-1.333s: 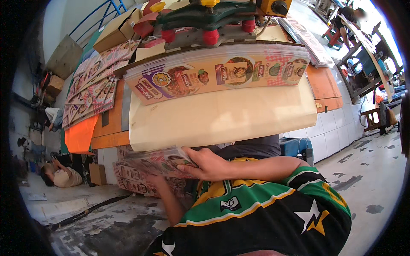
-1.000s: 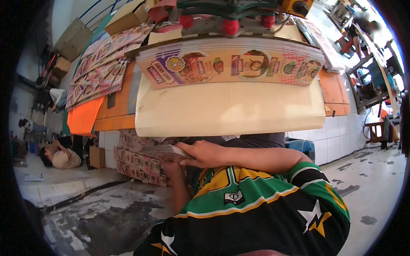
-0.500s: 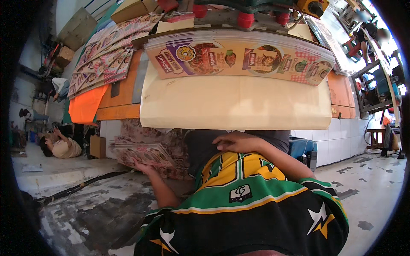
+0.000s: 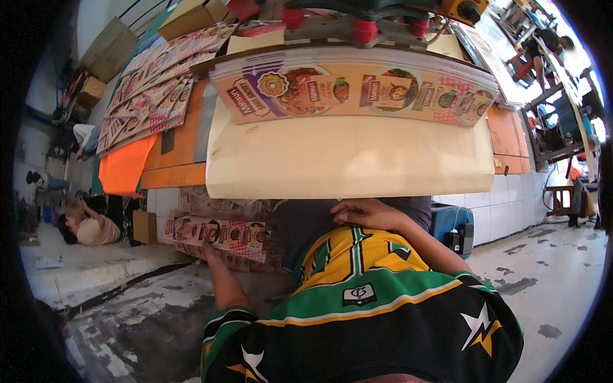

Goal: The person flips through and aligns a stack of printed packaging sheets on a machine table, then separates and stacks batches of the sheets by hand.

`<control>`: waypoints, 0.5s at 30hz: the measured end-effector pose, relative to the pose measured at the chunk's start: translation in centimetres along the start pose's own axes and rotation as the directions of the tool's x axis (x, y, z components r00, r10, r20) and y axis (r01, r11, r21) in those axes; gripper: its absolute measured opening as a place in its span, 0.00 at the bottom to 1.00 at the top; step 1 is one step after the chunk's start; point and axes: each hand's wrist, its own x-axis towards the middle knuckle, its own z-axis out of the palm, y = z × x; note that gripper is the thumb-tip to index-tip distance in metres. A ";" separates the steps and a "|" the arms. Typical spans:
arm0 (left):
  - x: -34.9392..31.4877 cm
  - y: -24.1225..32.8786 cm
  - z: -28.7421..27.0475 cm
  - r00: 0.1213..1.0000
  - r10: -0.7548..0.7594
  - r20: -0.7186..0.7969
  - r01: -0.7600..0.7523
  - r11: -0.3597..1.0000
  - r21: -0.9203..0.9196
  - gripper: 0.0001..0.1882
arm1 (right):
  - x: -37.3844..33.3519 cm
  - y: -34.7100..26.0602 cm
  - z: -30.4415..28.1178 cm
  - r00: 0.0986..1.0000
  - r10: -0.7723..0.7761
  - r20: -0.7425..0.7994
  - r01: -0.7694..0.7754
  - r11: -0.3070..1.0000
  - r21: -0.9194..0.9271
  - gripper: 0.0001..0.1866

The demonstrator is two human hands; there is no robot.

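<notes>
A flat, glossy bundle of long pink-and-cream printed strips lies at the person's left, below the orange-brown wooden bench, on a stack of similar printed pieces. Over the bench's front edge bends a smooth cream sheet, bearing a fanned row of thin orange-and-purple printed packaging.

The dark green metal machine with red cylindrical feet is cut off above; the stack's lower part is blurred and partly hidden.

The left hand reaches out, its fingers at the bundle's near edge; how tightly they close cannot be told. The right hand rests palm down on the lap, fingers loosely bent, with nothing visible in it.
</notes>
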 end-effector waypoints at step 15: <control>1.1 1.5 8.2 0.996 -0.073 0.043 0.067 0.990 0.126 0.37 | -1.3 0.4 -0.5 0.997 -0.005 -0.079 -0.001 0.997 -0.075 0.19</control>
